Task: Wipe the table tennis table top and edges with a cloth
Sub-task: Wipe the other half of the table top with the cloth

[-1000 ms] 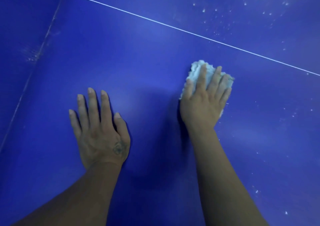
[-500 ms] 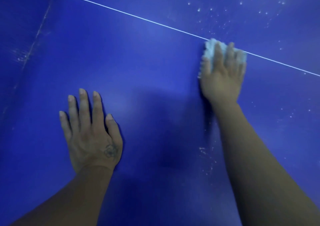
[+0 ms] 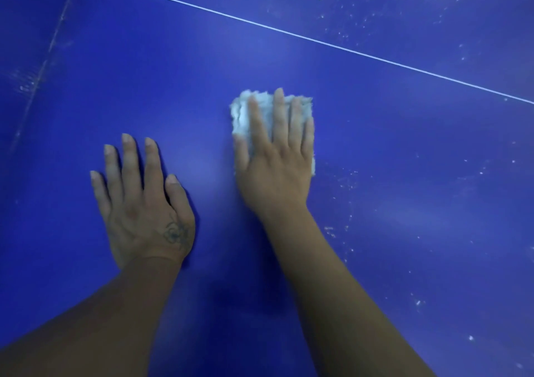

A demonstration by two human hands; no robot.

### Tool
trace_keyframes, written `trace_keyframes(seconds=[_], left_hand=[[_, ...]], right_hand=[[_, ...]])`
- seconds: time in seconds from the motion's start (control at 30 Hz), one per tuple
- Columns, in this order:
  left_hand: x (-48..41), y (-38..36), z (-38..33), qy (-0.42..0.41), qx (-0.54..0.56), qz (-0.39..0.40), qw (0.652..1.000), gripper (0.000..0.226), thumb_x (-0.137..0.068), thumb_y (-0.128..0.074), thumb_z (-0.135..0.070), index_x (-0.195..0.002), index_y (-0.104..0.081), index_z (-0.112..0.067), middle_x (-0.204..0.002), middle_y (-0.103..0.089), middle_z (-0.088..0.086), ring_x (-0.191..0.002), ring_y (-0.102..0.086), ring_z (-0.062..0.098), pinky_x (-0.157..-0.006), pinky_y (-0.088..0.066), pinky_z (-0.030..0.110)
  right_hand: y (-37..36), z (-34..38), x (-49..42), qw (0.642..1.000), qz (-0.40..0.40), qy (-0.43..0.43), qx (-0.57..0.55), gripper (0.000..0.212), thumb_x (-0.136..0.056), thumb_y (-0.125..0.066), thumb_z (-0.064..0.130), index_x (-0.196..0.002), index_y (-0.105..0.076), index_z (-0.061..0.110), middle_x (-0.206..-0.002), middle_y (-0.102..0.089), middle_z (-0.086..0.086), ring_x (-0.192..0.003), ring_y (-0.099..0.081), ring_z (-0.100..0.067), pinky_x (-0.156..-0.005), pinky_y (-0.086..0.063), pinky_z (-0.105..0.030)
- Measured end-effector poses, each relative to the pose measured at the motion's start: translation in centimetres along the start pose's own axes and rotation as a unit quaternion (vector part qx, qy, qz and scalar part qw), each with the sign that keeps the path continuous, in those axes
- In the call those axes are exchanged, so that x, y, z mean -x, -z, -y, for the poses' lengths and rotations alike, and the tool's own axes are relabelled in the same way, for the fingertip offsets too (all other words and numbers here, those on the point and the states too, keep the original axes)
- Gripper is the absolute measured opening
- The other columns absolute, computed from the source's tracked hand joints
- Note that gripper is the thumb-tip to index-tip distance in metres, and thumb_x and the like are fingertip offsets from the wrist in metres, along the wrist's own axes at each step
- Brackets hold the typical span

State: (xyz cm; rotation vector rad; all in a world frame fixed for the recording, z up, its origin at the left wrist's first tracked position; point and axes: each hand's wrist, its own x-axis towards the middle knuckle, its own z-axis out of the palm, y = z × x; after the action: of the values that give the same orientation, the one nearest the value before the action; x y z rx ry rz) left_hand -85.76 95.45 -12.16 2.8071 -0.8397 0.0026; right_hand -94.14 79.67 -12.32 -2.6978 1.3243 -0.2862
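— Left hand [image 3: 144, 203] lies flat on the table [image 3: 179, 82], lower left, fingers straight, holding nothing. How far along is it?
— Partway, I judge. The blue at centre-left looks clean. At frame centre the right hand [image 3: 277, 168] presses the cloth [image 3: 245, 113] flat under straight fingers. White specks [image 3: 346, 180] remain at right and upper right, and no edge wiping shows.
— Versus half a second ago?
— The cloth now sits below the white line [image 3: 318, 41]; then it lay on it.

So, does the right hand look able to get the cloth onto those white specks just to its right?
Probably yes. The right hand presses the cloth flat on the table top, and the specks lie close beside its wrist with only bare blue surface between.
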Motion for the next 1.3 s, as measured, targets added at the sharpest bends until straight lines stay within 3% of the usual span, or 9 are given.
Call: trace_keyframes(seconds=[0.1, 0.27, 0.4, 0.5, 0.63, 0.73, 0.93, 1.1, 1.3], left_hand=[[0.1, 0.0, 0.0, -0.001, -0.001, -0.001, 1.0, 0.063, -0.111, -0.025, -0.037, -0.17, -0.028, -0.014, -0.18, -0.016, 0.009, -0.167, -0.007, 0.032, -0.135, -0.001, 0.053], [0.2, 0.2, -0.1, 0.0, 0.001, 0.003, 1.0, 0.063, -0.111, -0.026, -0.037, -0.17, -0.027, -0.014, -0.18, -0.016, 0.01, -0.167, -0.007, 0.033, -0.135, -0.002, 0.055], [0.3, 0.7, -0.2, 0.004, -0.004, 0.013, 1.0, 0.064, -0.111, -0.025, -0.037, -0.171, -0.024, -0.015, -0.18, -0.014, 0.01, -0.167, -0.007, 0.033, -0.135, -0.002, 0.054], [0.3, 0.7, -0.3, 0.0, -0.007, 0.014, 1.0, 0.065, -0.11, -0.024, -0.038, -0.171, -0.023, -0.016, -0.18, -0.013, 0.009, -0.167, -0.006, 0.032, -0.135, -0.002, 0.054], [0.4, 0.4, -0.1, -0.001, -0.01, 0.006, 1.0, 0.065, -0.111, -0.025, -0.039, -0.171, -0.023, -0.017, -0.18, -0.013, 0.008, -0.167, -0.006, 0.032, -0.135, -0.002, 0.055], [0.6, 0.9, -0.3, -0.001, -0.005, 0.01, 1.0, 0.063, -0.112, -0.028, -0.037, -0.171, -0.023, -0.016, -0.18, -0.012, 0.009, -0.167, -0.006, 0.032, -0.135, -0.002, 0.055], [0.9, 0.9, -0.2, -0.024, -0.008, 0.014, 1.0, 0.063, -0.114, -0.024, -0.037, -0.172, -0.02, -0.014, -0.181, -0.01, 0.01, -0.167, -0.005, 0.032, -0.135, -0.002, 0.054], [5.1, 1.6, 2.4, -0.096, -0.012, 0.024, 0.995, 0.06, -0.116, -0.022, -0.036, -0.171, -0.023, -0.012, -0.18, -0.014, 0.008, -0.167, -0.008, 0.028, -0.135, -0.006, 0.05], [15.2, 3.0, 4.8, -0.07, -0.006, 0.006, 0.997, 0.057, -0.115, -0.031, -0.031, -0.168, -0.032, -0.01, -0.178, -0.024, 0.01, -0.166, -0.017, 0.033, -0.134, -0.014, 0.054]], right_hand=[[1.0, -4.6, 3.1, 1.0, -0.009, -0.01, 0.008, 0.055, -0.113, -0.039, 0.049, -0.165, -0.041, 0.03, -0.175, -0.029, -0.011, -0.164, -0.023, -0.034, -0.132, -0.016, -0.053], [4.6, -15.1, 4.2, 0.978, 0.033, -0.198, 0.059, 0.063, -0.111, -0.025, 0.051, -0.17, -0.028, 0.026, -0.178, -0.017, -0.013, -0.165, -0.013, -0.036, -0.133, -0.008, -0.054], [4.0, -12.7, 4.0, 0.962, 0.033, -0.265, 0.058, 0.063, -0.113, -0.02, 0.051, -0.172, -0.016, 0.03, -0.18, -0.006, -0.01, -0.166, -0.004, -0.034, -0.133, -0.003, -0.056], [2.5, -7.1, 3.5, 0.973, 0.01, -0.211, 0.088, 0.062, -0.113, -0.015, 0.054, -0.171, -0.019, 0.031, -0.179, -0.011, -0.012, -0.166, -0.01, -0.035, -0.133, -0.004, -0.052], [1.2, 0.3, 5.5, 0.998, -0.019, -0.054, 0.015, 0.056, -0.113, -0.033, 0.048, -0.165, -0.04, 0.027, -0.174, -0.029, -0.015, -0.162, -0.024, -0.039, -0.131, -0.016, -0.056], [1.9, -0.4, 9.3, 0.999, 0.011, 0.033, -0.001, 0.056, -0.113, -0.037, 0.048, -0.165, -0.042, 0.028, -0.174, -0.032, -0.012, -0.163, -0.024, -0.037, -0.131, -0.017, -0.054], [4.8, -13.6, 9.8, 0.991, 0.026, -0.093, 0.092, 0.059, -0.114, -0.025, 0.052, -0.169, -0.029, 0.03, -0.177, -0.02, -0.013, -0.164, -0.017, -0.038, -0.133, -0.009, -0.051], [4.8, -11.1, 9.1, 0.974, 0.047, -0.215, 0.061, 0.063, -0.113, -0.018, 0.052, -0.172, -0.015, 0.03, -0.179, -0.006, -0.015, -0.166, -0.004, -0.038, -0.133, 0.0, -0.054], [3.7, 0.6, 16.8, 1.0, 0.015, 0.01, -0.016, 0.055, -0.114, -0.037, 0.045, -0.165, -0.041, 0.024, -0.174, -0.028, -0.018, -0.163, -0.02, -0.042, -0.13, -0.016, -0.059]])
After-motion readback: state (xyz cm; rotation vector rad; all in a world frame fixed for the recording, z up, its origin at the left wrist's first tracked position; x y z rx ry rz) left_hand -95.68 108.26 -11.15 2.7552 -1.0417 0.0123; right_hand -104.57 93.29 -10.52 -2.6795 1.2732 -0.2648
